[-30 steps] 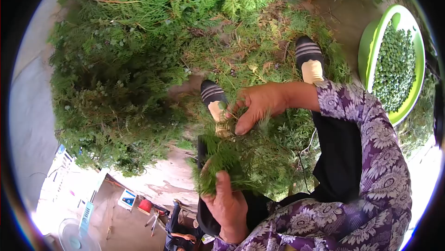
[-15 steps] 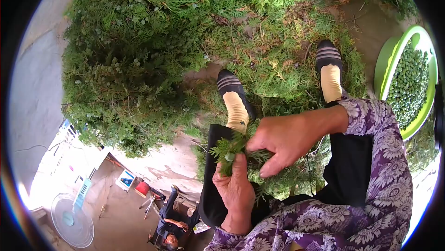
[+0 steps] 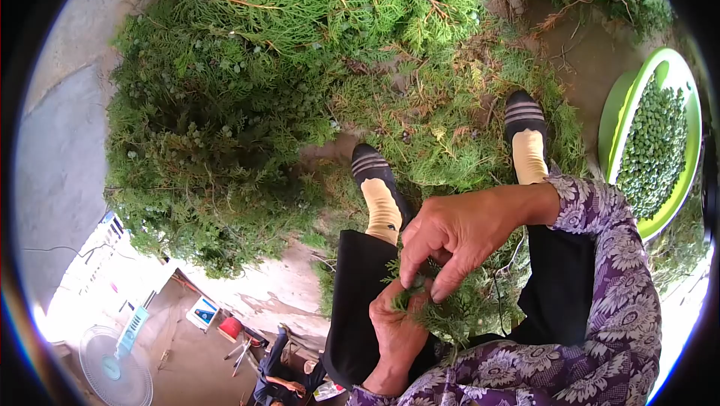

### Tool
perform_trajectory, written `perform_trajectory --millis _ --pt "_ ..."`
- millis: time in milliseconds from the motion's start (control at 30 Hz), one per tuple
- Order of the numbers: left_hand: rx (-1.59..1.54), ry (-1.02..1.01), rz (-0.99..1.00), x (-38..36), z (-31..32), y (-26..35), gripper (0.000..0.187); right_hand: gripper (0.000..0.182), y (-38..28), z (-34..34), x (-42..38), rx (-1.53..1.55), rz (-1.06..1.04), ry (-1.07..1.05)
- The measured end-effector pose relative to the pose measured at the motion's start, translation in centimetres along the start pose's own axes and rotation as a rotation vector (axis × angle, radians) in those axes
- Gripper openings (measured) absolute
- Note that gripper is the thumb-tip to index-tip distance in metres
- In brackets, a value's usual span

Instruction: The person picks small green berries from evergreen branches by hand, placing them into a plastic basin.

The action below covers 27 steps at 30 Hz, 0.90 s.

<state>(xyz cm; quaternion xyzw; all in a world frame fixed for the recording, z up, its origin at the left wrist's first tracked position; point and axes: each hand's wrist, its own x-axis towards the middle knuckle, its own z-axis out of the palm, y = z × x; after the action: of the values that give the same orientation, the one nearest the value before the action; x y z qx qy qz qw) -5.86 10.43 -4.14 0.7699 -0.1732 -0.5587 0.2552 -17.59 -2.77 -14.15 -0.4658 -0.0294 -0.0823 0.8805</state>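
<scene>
Over my lap, my left hand [image 3: 394, 327] is closed around a green cypress sprig [image 3: 450, 320], whose flat, scaly leaves spread out to the right of it. Just above, my right hand [image 3: 465, 237] bends down with thumb and fingertips drawn together at the sprig, close to my left fingers. What lies between those right fingertips is too small and too covered to make out. To the right stands a green plastic basin [image 3: 609, 132] holding many small green cones [image 3: 652, 154].
A big heap of cut cypress branches [image 3: 225, 128] covers the ground ahead and left, with loose bits around my shoes [image 3: 373, 162]. At the lower left are a standing fan [image 3: 112, 365], a red object [image 3: 230, 328] and another person [image 3: 281, 372] on the floor.
My left hand has shifted slightly right and turned. My right fingers have come in from beside the sprig and closed down at it. The view has tilted a little.
</scene>
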Motion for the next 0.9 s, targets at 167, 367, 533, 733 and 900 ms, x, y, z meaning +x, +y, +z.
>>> perform_trajectory --millis 167,367,533,733,900 --pt "0.169 -0.060 0.001 -0.1 -0.7 -0.9 0.006 0.018 0.1 0.2 0.4 -0.178 0.037 -0.008" --pt "0.672 -0.091 0.392 0.4 -0.6 0.0 0.007 0.013 3.3 -0.1 0.6 0.268 0.021 -0.030" --pt "0.928 -0.242 0.427 0.7 -0.3 0.6 0.030 0.016 4.4 -3.2 0.3 0.608 0.269 0.202" --pt "1.191 -0.466 0.344 0.4 -0.8 0.0 0.057 0.023 12.3 -6.5 0.9 -0.478 0.415 0.371" --pt "1.159 -0.479 0.407 0.4 -1.6 0.0 0.056 0.039 12.3 -9.3 -1.3 -0.599 0.582 0.870"
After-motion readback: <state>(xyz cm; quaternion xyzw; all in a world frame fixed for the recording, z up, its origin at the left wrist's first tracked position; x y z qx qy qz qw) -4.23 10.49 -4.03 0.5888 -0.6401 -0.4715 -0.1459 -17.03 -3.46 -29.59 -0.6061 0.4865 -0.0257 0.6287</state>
